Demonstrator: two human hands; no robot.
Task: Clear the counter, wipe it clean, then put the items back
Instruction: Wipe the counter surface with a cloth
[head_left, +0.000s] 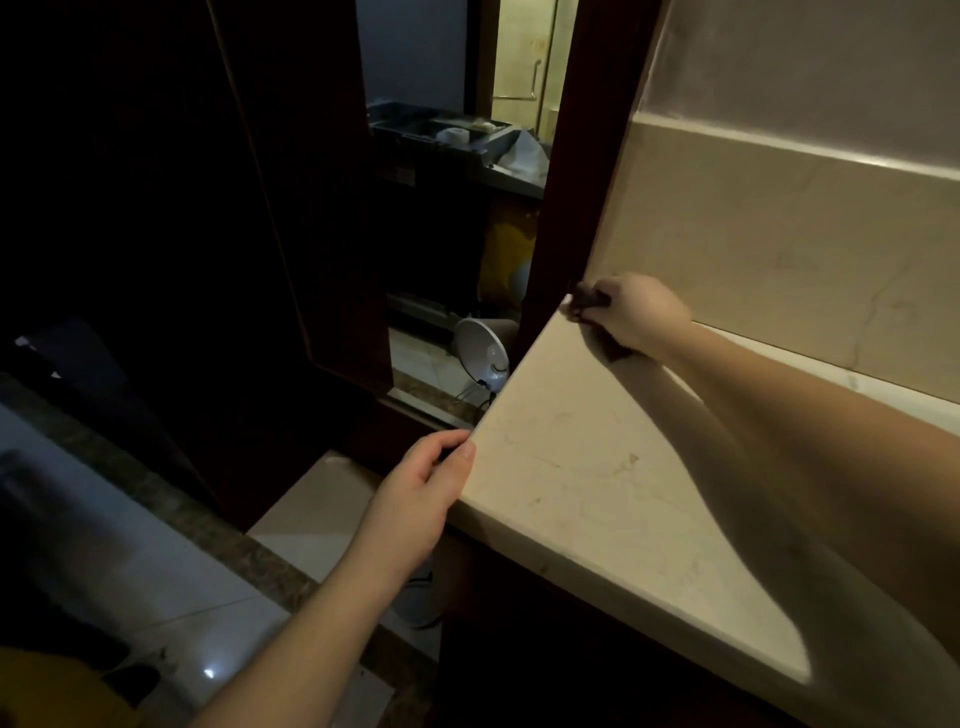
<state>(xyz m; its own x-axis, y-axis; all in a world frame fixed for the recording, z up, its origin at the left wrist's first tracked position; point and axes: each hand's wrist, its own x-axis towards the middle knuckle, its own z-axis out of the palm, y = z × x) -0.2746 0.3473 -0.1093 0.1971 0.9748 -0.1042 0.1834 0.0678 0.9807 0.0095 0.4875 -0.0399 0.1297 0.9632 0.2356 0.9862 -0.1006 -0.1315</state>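
Two hands on the job here, both at the left end of the counter (597, 467). The right hand (636, 317) is up at the far corner, center-right of the frame, fingers curled around a dark cloth (589, 301) and pressing it down right where the slab meets the dark wood frame (576, 156). My guess is that corner is where grime collects, hence the reach. The left hand (431, 483) sits mid-frame at the near corner, thumb on top and fingers tucked under the edge, probably just bracing while the other arm stretches.

The counter looks like pale cream stone, smooth, with faint veins and a few brownish marks, square-edged. Nothing's sitting on it, so I'd say the wiping step is underway. The backsplash (779, 234) matches it. Past the doorway, a white round thing (480, 353) on the floor, can't tell what.
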